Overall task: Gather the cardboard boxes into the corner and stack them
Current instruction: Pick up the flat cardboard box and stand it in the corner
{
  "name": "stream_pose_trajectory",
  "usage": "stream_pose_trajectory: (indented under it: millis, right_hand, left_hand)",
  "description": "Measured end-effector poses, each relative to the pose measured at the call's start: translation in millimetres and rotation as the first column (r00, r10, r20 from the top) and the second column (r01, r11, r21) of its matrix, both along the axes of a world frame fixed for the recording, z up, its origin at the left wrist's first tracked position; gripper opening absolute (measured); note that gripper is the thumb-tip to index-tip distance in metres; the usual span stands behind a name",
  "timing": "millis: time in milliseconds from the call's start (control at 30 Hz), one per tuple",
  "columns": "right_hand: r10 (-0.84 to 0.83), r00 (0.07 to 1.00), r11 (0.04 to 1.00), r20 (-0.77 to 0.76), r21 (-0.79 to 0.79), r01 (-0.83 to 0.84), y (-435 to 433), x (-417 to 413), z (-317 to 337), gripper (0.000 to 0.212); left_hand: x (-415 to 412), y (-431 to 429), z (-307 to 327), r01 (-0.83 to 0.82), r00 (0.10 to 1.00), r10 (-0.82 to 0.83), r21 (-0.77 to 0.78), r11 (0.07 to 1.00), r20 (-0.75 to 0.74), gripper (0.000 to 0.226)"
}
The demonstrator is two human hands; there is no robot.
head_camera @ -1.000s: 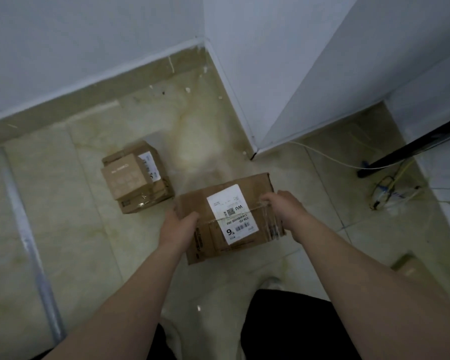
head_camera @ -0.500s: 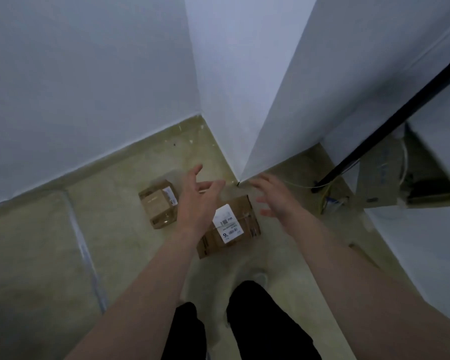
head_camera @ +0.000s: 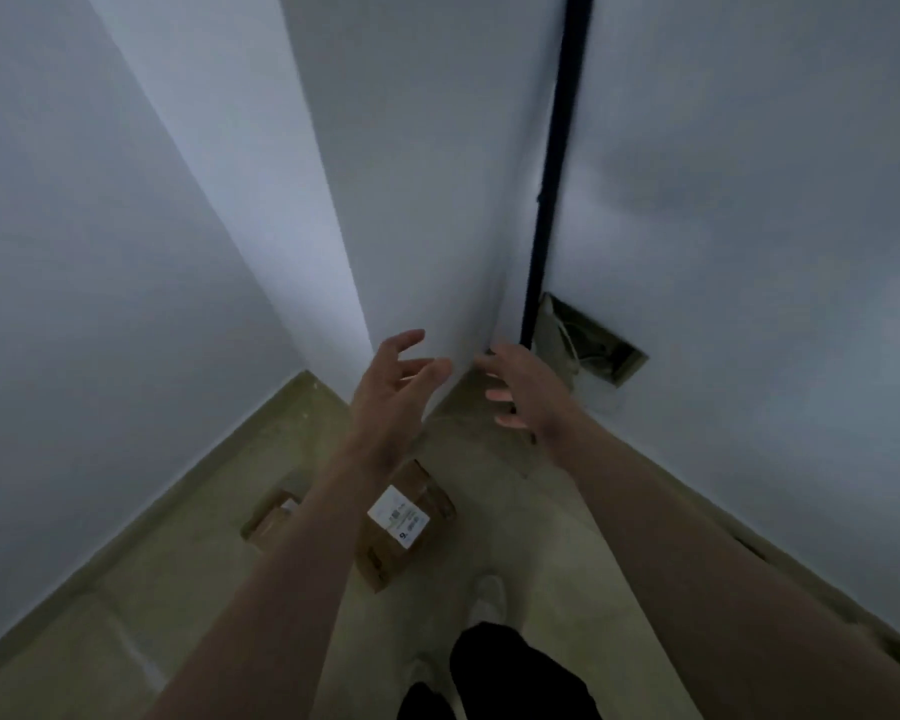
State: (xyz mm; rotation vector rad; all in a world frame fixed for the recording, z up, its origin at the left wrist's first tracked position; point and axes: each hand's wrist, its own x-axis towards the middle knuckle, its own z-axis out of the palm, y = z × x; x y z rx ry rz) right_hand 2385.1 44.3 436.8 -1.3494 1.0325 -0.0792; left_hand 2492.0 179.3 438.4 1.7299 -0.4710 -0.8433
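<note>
Two cardboard boxes lie on the tiled floor far below me. The larger box (head_camera: 406, 522), with a white shipping label on top, sits just ahead of my feet. A smaller box (head_camera: 268, 519) lies to its left, partly hidden behind my left forearm. My left hand (head_camera: 393, 387) and my right hand (head_camera: 523, 387) are raised high above the boxes, fingers spread, holding nothing. Both hands float in front of the white wall corner.
White walls (head_camera: 126, 252) close in on the left and right, with a projecting wall edge between them. A black pipe (head_camera: 552, 174) runs down the right wall to an open recess with wires (head_camera: 588, 345). My shoe (head_camera: 487, 600) and dark trouser leg (head_camera: 515, 672) are below.
Both hands let go of the larger box on the floor and rose. The view pulled up and away, so the boxes now look small and far below.
</note>
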Motion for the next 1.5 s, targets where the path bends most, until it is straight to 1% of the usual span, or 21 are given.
stream_pose_trajectory:
  millis: [100, 167, 233, 300, 400, 500, 600, 633, 733, 900, 1067, 1167, 1300, 1333, 1433, 1500]
  right_hand:
    - [-0.179, 0.982, 0.979, 0.064, -0.092, 0.185, -8.1, -69.2, 39.5, 0.05]
    - [-0.247, 0.967, 0.956, 0.067, -0.149, 0.255, -8.3, -111.8, 61.2, 0.045]
    - [-0.338, 0.938, 0.918, 0.075, -0.192, 0.346, -10.4, -168.5, 78.4, 0.047]
    - [-0.417, 0.905, 0.878, 0.09, -0.219, 0.426, -11.3, -228.7, 93.1, 0.049]
    - [-0.551, 0.829, 0.801, 0.101, -0.217, 0.559, -13.0, -314.7, 108.7, 0.052]
    - [-0.666, 0.735, 0.699, 0.131, -0.236, 0.675, -14.9, -418.3, 119.2, 0.052]
    - [-0.742, 0.652, 0.608, 0.155, -0.256, 0.752, -17.4, -511.8, 124.1, 0.05]
    - [-0.774, 0.61, 0.564, 0.169, -0.254, 0.786, -16.3, -553.7, 125.6, 0.049]
    - [-0.841, 0.508, 0.458, 0.188, -0.254, 0.852, -12.3, -650.2, 125.8, 0.047]
    - [-0.937, 0.283, 0.236, 0.204, -0.228, 0.945, 7.6, -793.0, 130.7, 0.046]
    - [-0.972, 0.095, 0.045, 0.215, -0.226, 0.973, 30.3, -891.8, 127.2, 0.046]
    - [-0.98, -0.018, -0.067, 0.2, -0.236, 0.969, 38.9, -942.4, 123.7, 0.045]
    - [-0.97, -0.177, -0.217, 0.167, -0.256, 0.942, 43.8, -1016.8, 122.1, 0.042]
    - [-0.963, -0.214, -0.252, 0.16, -0.267, 0.93, 43.5, -1035.2, 122.5, 0.042]
    - [-0.938, -0.319, -0.346, 0.136, -0.29, 0.892, 38.8, -1081.1, 123.0, 0.04]
    - [-0.92, -0.376, -0.392, 0.112, -0.295, 0.871, 30.9, -1107.4, 121.9, 0.038]
  left_hand:
    - [-45.5, -28.0, 37.3, 0.215, 0.973, -0.211, -0.043, 0.976, 0.094, 0.046]
    - [-78.6, -46.4, 57.2, 0.326, 0.941, -0.314, -0.085, 0.942, 0.131, 0.044]
    - [-126.8, -66.1, 76.1, 0.429, 0.899, -0.412, -0.109, 0.897, 0.152, 0.044]
    - [-179.6, -83.8, 91.3, 0.498, 0.864, -0.476, -0.134, 0.857, 0.164, 0.047]
    - [-258.2, -106.7, 106.0, 0.595, 0.802, -0.572, -0.145, 0.79, 0.172, 0.048]
    - [-356.7, -132.4, 116.7, 0.713, 0.698, -0.685, -0.119, 0.691, 0.208, 0.045]
    - [-445.0, -157.5, 119.3, 0.791, 0.608, -0.757, -0.097, 0.605, 0.237, 0.041]
    - [-486.1, -166.3, 120.8, 0.816, 0.575, -0.781, -0.093, 0.571, 0.243, 0.042]
    - [-579.3, -184.8, 127.0, 0.868, 0.495, -0.838, -0.096, 0.487, 0.231, 0.049]
    - [-724.5, -207.0, 136.1, 0.961, 0.277, -0.933, -0.088, 0.263, 0.229, 0.039]
    - [-838.0, -218.9, 141.2, 0.997, 0.058, -0.98, -0.052, 0.049, 0.19, 0.067]
    - [-903.9, -228.7, 139.2, 0.996, -0.077, -0.983, -0.029, -0.083, 0.166, 0.074]
    - [-999.5, -247.5, 136.9, 0.97, -0.228, -0.96, -0.05, -0.238, 0.161, 0.06]
    - [-1022.9, -253.8, 135.5, 0.959, -0.265, -0.951, -0.055, -0.277, 0.161, 0.061]
    - [-1085.0, -272.7, 135.1, 0.919, -0.379, -0.912, -0.055, -0.391, 0.155, 0.074]
    - [-1121.8, -287.8, 133.0, 0.891, -0.438, -0.889, -0.066, -0.449, 0.13, 0.077]
